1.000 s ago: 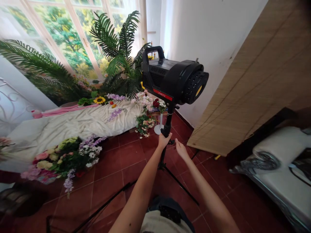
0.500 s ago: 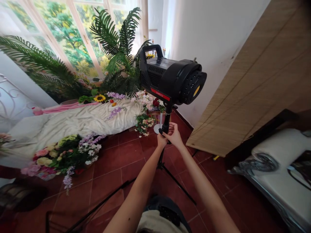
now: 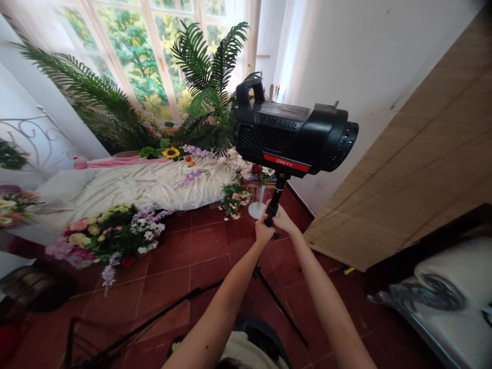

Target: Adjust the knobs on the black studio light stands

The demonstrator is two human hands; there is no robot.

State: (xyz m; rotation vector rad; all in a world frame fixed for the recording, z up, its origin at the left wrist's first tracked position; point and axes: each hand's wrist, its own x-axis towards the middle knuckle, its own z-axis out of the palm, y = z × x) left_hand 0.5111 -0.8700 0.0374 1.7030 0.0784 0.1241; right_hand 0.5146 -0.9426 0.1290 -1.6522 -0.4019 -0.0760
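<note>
A black studio light (image 3: 290, 138) with a red label strip and a top handle sits on the upright pole of a light stand (image 3: 277, 192). Its round front points right, and its side faces me. Both arms reach out to the pole just below the lamp. My left hand (image 3: 264, 231) is closed on the pole's black collar from the left. Wrapped round the same part from the right is my right hand (image 3: 283, 219), its fingers partly hidden behind the pole. Below them, the dark tripod legs (image 3: 282, 307) spread over the floor.
Flowers (image 3: 100, 236) lie before a bed with a cream cover (image 3: 154, 192) on the left. Palm leaves (image 3: 211, 77) stand by the window. A wood-toned panel (image 3: 407, 154) leans at right, near a white seat with silver trim (image 3: 434, 294). Red tiles (image 3: 207, 243) cover the floor.
The studio light has turned on its stand: its front, partly facing me before, now points more to the right and its side shows. Both hands stay on the pole, now wrapped more closely.
</note>
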